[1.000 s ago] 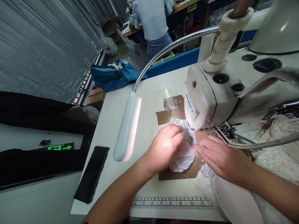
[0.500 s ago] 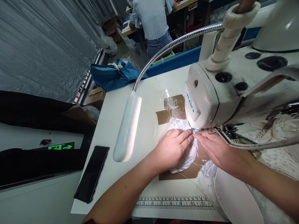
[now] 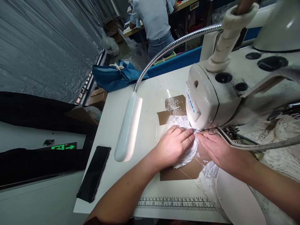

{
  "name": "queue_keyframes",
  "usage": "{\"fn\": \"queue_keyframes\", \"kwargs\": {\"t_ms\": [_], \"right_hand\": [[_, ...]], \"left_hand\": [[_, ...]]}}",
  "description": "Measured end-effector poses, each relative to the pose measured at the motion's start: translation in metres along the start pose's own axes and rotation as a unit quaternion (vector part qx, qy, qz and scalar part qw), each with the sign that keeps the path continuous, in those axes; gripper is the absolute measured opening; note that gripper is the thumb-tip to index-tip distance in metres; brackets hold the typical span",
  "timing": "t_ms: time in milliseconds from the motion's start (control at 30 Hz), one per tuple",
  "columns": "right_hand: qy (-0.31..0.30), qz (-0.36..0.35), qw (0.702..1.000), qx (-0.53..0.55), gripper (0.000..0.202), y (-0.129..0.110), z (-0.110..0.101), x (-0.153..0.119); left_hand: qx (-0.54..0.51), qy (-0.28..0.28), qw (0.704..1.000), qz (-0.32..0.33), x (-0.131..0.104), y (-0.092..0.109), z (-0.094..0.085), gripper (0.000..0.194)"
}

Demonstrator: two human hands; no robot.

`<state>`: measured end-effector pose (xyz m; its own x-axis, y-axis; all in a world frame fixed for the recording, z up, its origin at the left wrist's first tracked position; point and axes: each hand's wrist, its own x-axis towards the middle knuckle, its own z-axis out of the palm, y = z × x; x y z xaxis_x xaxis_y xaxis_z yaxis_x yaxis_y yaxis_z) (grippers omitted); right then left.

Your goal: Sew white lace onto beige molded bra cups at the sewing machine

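A round, cup-shaped piece of white lace (image 3: 187, 159) lies under the head of a white JUKI sewing machine (image 3: 203, 97). My left hand (image 3: 174, 145) rests on top of it, fingers laid flat and pointing towards the needle area. From the other side, my right hand (image 3: 217, 147) reaches in with its fingers stretched out, their tips at the lace edge beside the presser foot. The fingertips of both hands nearly meet there. The needle itself is hidden behind the machine head and fingers. More white lace with a smooth pale cup (image 3: 239, 197) lies below my right wrist.
A lamp (image 3: 128, 128) on a bendy metal neck hangs over the white table (image 3: 138, 178). A black phone (image 3: 94, 173) lies at the left edge, a printed ruler (image 3: 175, 203) along the front. Brown tape (image 3: 175, 104) covers part of the tabletop. Another person (image 3: 154, 22) sits beyond.
The lace piece has turned and shifted slightly away from me under my left hand, baring more brown surface at its near edge. My right hand stays almost in place.
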<state>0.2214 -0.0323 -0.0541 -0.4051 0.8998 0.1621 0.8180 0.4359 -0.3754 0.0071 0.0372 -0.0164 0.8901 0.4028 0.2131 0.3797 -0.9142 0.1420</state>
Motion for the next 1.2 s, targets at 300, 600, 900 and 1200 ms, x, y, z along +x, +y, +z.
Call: {"fn": "queue_keyframes", "kwargs": {"t_ms": [300, 600, 900, 1200], "right_hand": [[0.010, 0.042, 0.999, 0.009, 0.026, 0.003, -0.001, 0.001], [0.044, 0.025, 0.999, 0.006, 0.034, 0.006, -0.003, 0.001], [0.063, -0.015, 0.997, -0.033, 0.041, 0.006, -0.005, 0.003], [-0.079, 0.021, 0.997, 0.017, 0.032, 0.020, -0.045, -0.017]], "left_hand": [[-0.013, 0.017, 1.000, 0.001, 0.000, -0.008, 0.006, 0.030], [-0.032, -0.001, 0.998, -0.047, 0.002, -0.010, 0.000, 0.034], [-0.036, 0.023, 0.993, -0.107, -0.002, -0.004, 0.008, 0.036], [0.033, -0.002, 0.991, -0.131, -0.007, 0.005, 0.006, 0.040]]}}
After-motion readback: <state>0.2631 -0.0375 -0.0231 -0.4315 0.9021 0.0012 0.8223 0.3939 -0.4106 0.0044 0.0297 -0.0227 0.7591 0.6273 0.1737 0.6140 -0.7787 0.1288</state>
